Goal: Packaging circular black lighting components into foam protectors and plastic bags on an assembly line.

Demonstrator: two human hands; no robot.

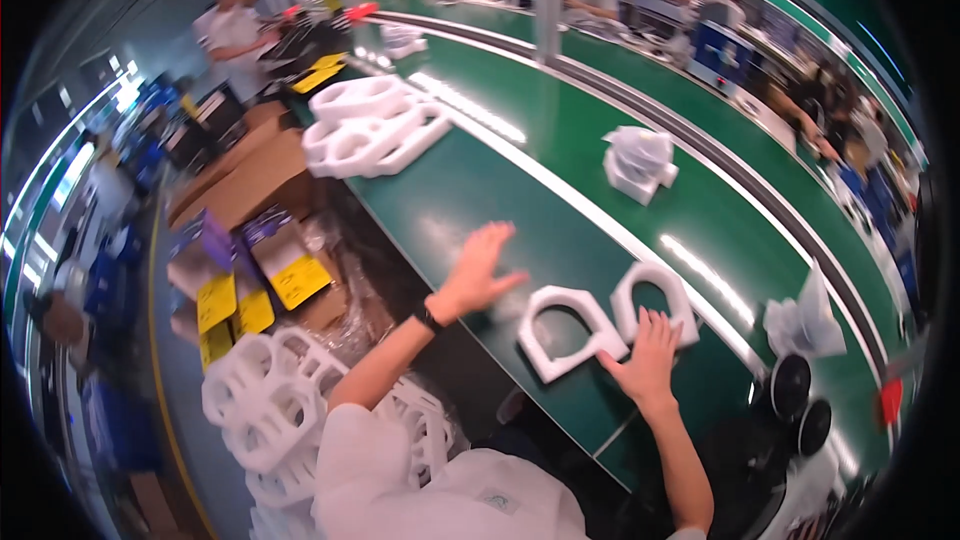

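Note:
Two white foam frames with large rounded openings lie side by side on the green work surface (440, 210). My right hand (645, 360) has its fingers spread, their tips on the near edge of the right foam frame (684, 312). Its thumb reaches to the corner of the left foam frame (552, 366). Above the surface, left of both frames, my left hand (482, 265) is open with nothing in it, fingers stretched out and thumb apart. A dark band circles the left wrist.
White foam pieces are stacked (375, 130) farther along the surface, and more are heaped (270, 405) at my left. Boxes with yellow flaps (300, 280) stand beside the heap. Plastic-wrapped items (640, 160) sit on the green belt; black round parts (790, 385) are at right. People work beyond.

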